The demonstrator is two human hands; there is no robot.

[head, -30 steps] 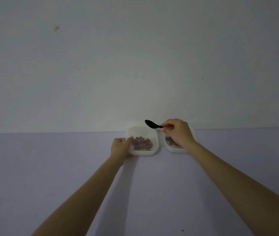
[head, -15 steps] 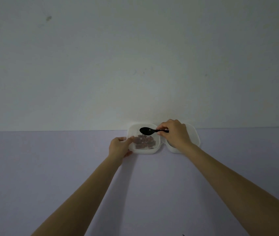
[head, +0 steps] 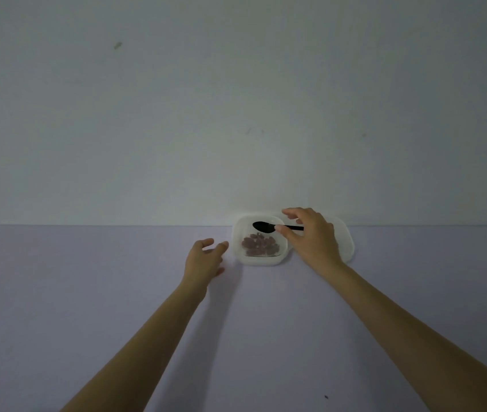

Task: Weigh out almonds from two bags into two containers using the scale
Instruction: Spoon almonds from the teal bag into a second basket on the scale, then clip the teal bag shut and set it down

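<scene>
Right hand (head: 313, 239) pinching spoon (head: 266, 227) over almonds (head: 260, 245), left hand (head: 205, 257) open

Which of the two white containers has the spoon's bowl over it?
The left container, the one showing almonds. The black spoon lies across its far side, by the right hand. That hand mostly hides the right container.

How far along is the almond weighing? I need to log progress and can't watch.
Done: the left container holds a small pile of almonds. In hand: the right hand holds a black spoon over that container; the left hand is open beside it, not touching. The right container is mostly hidden, so its fill can't be judged. No scale or bags are in view, so what's left is unclear.
</scene>
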